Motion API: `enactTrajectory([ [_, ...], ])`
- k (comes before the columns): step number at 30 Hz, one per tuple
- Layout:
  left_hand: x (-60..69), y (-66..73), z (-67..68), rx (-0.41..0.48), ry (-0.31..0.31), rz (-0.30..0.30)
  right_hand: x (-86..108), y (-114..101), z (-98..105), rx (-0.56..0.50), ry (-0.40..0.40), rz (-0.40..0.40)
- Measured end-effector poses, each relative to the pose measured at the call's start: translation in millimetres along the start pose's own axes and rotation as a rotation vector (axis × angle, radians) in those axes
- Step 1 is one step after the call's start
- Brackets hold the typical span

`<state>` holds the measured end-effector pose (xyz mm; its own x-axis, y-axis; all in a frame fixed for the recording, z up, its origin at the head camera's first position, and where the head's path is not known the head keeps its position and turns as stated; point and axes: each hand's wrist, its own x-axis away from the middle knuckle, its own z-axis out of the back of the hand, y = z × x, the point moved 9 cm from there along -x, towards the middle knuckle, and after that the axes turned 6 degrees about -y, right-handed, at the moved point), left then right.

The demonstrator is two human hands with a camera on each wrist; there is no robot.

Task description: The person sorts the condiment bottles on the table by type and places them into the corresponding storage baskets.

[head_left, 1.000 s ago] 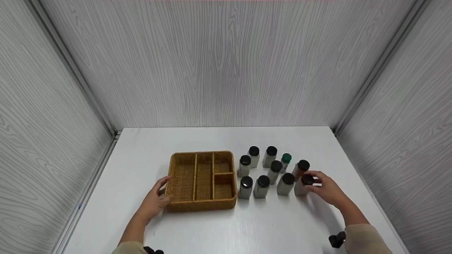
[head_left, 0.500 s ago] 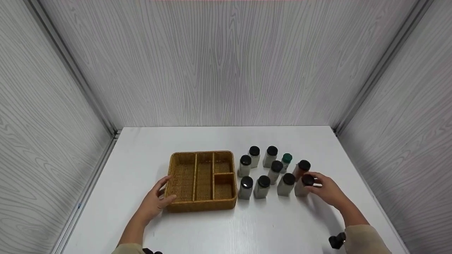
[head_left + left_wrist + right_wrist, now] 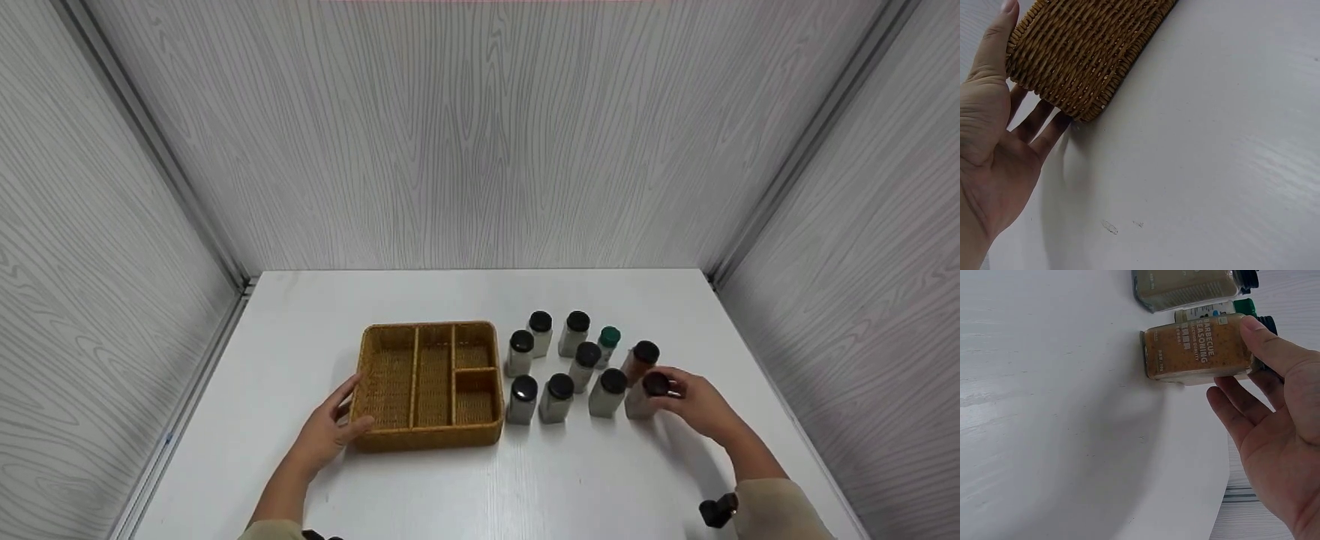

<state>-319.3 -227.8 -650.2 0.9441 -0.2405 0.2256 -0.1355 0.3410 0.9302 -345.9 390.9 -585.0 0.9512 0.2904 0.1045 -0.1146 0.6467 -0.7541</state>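
A brown wicker basket (image 3: 427,438) with four compartments stands left of the bottles. At its left end, my left hand (image 3: 321,436) grips the near corner, the thumb at the rim and the fingers against the outside; the left wrist view shows this hand (image 3: 999,152) on the woven wall (image 3: 1084,56). My right hand (image 3: 701,407) holds the rightmost front bottle (image 3: 641,402), upright with a black cap. On this bottle (image 3: 1199,347) the right wrist view shows a "Barbecue Seasoning" label, with the thumb of my hand (image 3: 1283,419) on one side and fingers opposite.
Several clear bottles with black caps (image 3: 523,388) stand between basket and right hand, among them one with reddish contents (image 3: 638,369) and a smaller green-capped one (image 3: 609,337). The white table (image 3: 480,495) is bounded by grey wood-grain panels (image 3: 480,135) behind and at both sides.
My left thumb has shifted slightly to the right over the basket's near corner. The basket and bottles stay in place, and my right hand is nearly still at its bottle.
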Motion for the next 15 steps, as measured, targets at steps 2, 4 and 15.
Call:
enactTrajectory([
  [2,-0.3,0.7,0.0,0.003,-0.007,-0.008,1.7,1,2,-0.003,0.003,0.0],
  [4,-0.3,1.2,0.3,0.004,-0.014,-0.012,3.4,2,3,-0.011,0.007,-0.005],
  [15,0.8,-1.1,-0.1,-0.013,-0.04,-0.009,10.0,-7,16,-0.033,0.015,-0.057],
])
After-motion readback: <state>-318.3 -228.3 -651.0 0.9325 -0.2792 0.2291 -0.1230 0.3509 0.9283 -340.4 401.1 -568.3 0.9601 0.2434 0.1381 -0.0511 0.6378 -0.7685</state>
